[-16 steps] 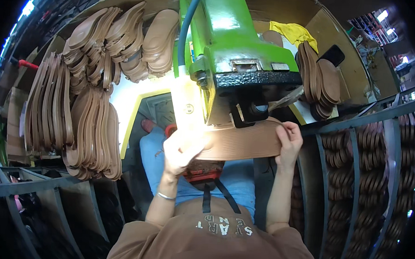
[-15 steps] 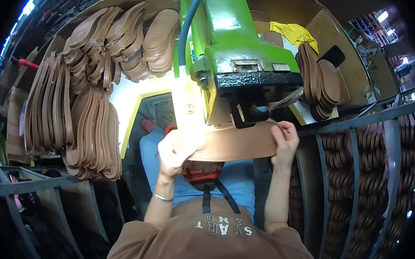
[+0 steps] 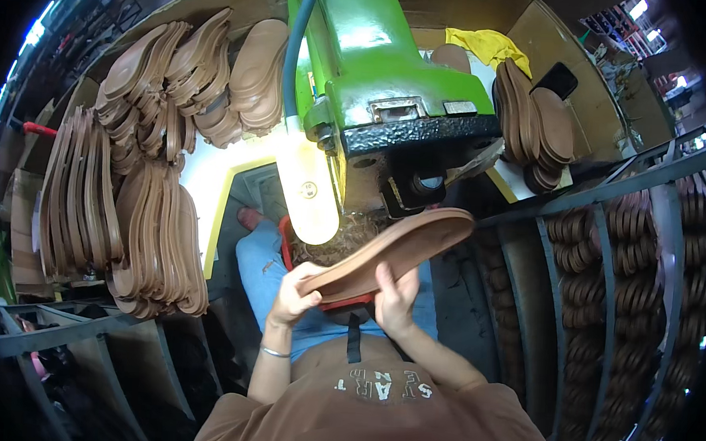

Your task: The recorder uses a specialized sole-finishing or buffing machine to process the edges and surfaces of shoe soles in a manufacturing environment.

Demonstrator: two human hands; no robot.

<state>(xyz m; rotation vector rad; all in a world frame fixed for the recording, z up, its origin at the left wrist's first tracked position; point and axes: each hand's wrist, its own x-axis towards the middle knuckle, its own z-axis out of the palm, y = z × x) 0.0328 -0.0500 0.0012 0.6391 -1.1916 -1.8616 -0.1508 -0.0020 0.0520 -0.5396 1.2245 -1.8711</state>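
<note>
— What is different from a moment ago?

— Before, I held the sole (image 3: 391,253) flat and sideways, right under the green machine (image 3: 384,78). My hands were far apart, one at each end. Now the sole is tilted. Its far end points up to the right, near the black part of the machine, and its near end is low by my left hand (image 3: 295,293). My right hand (image 3: 397,299) has slid in, so both hands are close together at the low end.

— What are your fingers doing?

— My left fingers (image 3: 312,273) are curled shut around the low tip of the sole. My right fingers (image 3: 388,280) are bent and pinch its lower edge, just beside the left hand. Both hands grip it tight.

— Where is the sole now?

— It is in the air in front of my chest, over my lap, just below the lamp (image 3: 307,190) and the machine. I cannot tell if the high end touches the machine.

— What else is near?

— Lots of brown soles stand in stacks (image 3: 160,242) on my left. More lie in a pile (image 3: 537,130) on the right, by a yellow cloth (image 3: 490,46).
</note>
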